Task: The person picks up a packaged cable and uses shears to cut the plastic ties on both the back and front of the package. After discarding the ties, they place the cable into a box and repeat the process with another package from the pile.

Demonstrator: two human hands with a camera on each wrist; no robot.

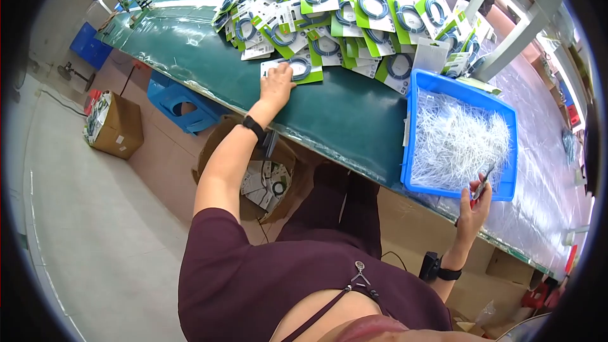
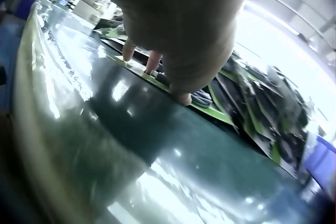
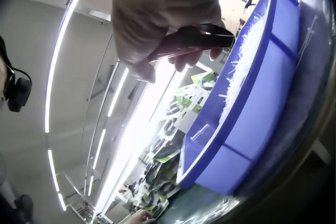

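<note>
The left hand [image 1: 277, 88] rests with its fingertips on a white and green card holding a coiled blue-grey cable [image 1: 299, 69], at the near edge of a pile of similar cards [image 1: 326, 44]. In the left wrist view the fingertips of the left hand [image 2: 178, 35] touch that card, which lies flat on the green surface. The right hand [image 1: 474, 212] has its fingers curled round a small cutter with red handles [image 1: 480, 191], over the near edge of a blue tray [image 1: 514, 171] of thin white plastic strips [image 1: 456, 142]. In the right wrist view the cutter [image 3: 191, 40] shows dark.
The green table [image 1: 354, 120] runs across the view, its near edge before the person. A blue stool [image 1: 183, 104] and a cardboard box [image 1: 120, 126] stand on the floor at left. Another open box with cards [image 1: 269, 183] is below the table edge. A white post [image 1: 516, 35] rises behind the tray.
</note>
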